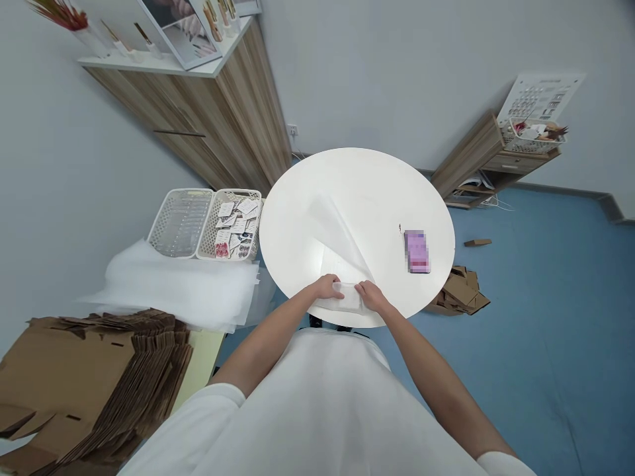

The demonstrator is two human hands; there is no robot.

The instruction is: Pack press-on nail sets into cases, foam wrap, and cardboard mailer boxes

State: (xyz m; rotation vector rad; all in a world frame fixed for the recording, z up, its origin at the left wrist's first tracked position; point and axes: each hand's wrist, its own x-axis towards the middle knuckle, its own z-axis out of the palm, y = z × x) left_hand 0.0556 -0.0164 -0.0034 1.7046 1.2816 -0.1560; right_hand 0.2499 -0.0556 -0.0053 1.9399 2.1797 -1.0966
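Note:
At the near edge of the round white table (357, 172), my left hand (327, 287) and my right hand (372, 295) grip the two ends of a small, flat packet (350, 299). It is covered in translucent white packing foam, so what lies inside cannot be made out. My thumbs and fingers are closed on its upper edge. From the packet a thin foam sheet (342, 235) runs away across the tabletop, with one side folded over at a slant.
A purple phone-like item (417, 252), blurred out, lies on the table's right. To the left are a basket of small cards (238, 225), a basket of clear cases (181, 221), stacked foam sheets (173, 284) and flat cardboard boxes (74, 370). Cardboard pieces (461, 291) lie on the floor.

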